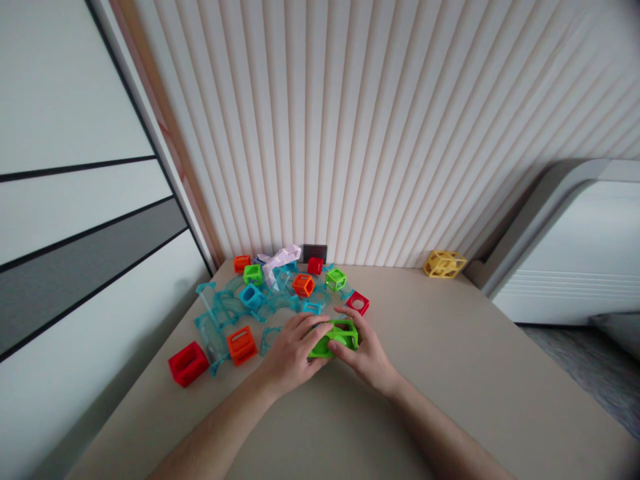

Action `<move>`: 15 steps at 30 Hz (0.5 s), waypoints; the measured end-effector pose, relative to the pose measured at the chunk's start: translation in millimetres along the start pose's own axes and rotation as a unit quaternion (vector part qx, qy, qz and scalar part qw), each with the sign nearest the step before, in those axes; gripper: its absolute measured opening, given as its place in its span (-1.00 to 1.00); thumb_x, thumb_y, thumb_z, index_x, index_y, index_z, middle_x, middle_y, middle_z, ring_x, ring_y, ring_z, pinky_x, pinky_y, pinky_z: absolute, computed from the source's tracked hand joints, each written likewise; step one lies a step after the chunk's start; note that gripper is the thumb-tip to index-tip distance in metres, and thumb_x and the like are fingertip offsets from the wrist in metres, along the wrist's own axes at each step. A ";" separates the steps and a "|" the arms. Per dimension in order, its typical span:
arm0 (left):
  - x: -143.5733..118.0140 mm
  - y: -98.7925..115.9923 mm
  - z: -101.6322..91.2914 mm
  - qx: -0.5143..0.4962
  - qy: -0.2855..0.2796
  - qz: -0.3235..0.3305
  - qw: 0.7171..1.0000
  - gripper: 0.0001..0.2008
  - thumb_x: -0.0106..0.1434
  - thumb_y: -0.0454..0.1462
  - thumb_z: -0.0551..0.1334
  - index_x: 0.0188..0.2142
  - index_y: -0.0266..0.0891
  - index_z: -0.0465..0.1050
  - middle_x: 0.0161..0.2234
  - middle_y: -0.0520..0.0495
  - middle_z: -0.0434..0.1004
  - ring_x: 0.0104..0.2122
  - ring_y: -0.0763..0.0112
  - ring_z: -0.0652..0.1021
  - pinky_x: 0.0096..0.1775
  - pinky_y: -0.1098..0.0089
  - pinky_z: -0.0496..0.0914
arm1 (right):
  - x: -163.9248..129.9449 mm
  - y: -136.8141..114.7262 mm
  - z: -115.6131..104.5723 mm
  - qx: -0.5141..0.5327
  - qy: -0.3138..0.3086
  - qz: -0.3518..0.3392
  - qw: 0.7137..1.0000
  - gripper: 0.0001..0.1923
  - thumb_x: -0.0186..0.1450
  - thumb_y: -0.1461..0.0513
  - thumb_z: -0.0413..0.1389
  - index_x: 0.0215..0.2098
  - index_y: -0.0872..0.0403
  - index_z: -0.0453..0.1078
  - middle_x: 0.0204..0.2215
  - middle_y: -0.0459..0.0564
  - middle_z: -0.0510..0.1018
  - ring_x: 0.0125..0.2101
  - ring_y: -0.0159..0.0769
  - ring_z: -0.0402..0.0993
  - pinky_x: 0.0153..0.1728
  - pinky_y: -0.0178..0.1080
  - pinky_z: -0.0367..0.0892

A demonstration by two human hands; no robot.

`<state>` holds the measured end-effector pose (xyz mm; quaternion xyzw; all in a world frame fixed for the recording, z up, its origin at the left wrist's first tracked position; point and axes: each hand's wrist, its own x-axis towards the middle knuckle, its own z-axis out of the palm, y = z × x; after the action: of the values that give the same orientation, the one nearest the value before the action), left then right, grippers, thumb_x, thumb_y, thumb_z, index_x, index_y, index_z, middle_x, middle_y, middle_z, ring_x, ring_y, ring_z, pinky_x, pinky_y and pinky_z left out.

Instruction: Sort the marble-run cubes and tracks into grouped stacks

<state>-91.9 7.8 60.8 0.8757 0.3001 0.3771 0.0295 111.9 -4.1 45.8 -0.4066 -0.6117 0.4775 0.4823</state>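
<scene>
Both hands meet on a bright green hollow plastic block (336,337) in the middle of the beige table (450,373). My left hand (293,350) covers its left side, fingers curled over the top. My right hand (364,348) grips its right end, thumb on the front. The green piece looks like two cube frames pressed together; I cannot tell whether they are joined. Beyond the hands lies a heap of clear teal track pieces (235,310) with small cube blocks among them.
Loose cubes lie around: red (188,363) and orange (242,345) at front left, red (358,303) by my right hand, orange (303,285), green (335,279) and blue (249,295) further back. A yellow cube (444,264) sits by the ribbed wall. A white cabinet (565,267) stands right.
</scene>
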 end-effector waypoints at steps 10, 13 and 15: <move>3.3 2.0 -2.1 -0.011 0.019 0.037 0.999 -0.57 0.25 -0.32 0.35 0.09 -0.20 0.36 -0.03 -0.16 0.62 -0.01 0.16 0.57 0.04 0.12 0.48 | 1.2 -1.7 4.7 0.048 -0.023 0.013 0.999 -0.36 0.21 0.08 0.35 0.17 -0.02 0.25 -0.25 -0.06 0.54 -0.31 -0.33 0.48 -0.27 -0.28 0.42; 5.8 3.5 -4.9 -0.017 0.015 0.038 0.999 -0.58 0.24 -0.33 0.35 0.08 -0.20 0.37 -0.05 -0.14 0.63 -0.03 0.18 0.58 0.02 0.14 0.48 | 0.8 -3.9 4.8 0.044 -0.021 0.010 0.999 -0.36 0.21 0.08 0.35 0.18 -0.02 0.25 -0.23 -0.04 0.54 -0.27 -0.30 0.50 -0.22 -0.25 0.45; 5.2 3.3 -5.1 -0.021 0.006 0.033 0.999 -0.56 0.23 -0.34 0.34 0.09 -0.19 0.36 -0.04 -0.15 0.62 -0.02 0.17 0.58 0.05 0.13 0.47 | 0.5 -5.1 4.8 0.042 -0.020 0.008 0.999 -0.37 0.21 0.07 0.36 0.17 -0.02 0.26 -0.23 -0.04 0.55 -0.27 -0.29 0.51 -0.21 -0.23 0.46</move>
<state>-91.0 7.0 68.7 0.8821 0.2632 0.3892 0.0331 106.9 -5.7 50.5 -0.3807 -0.5976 0.5148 0.4827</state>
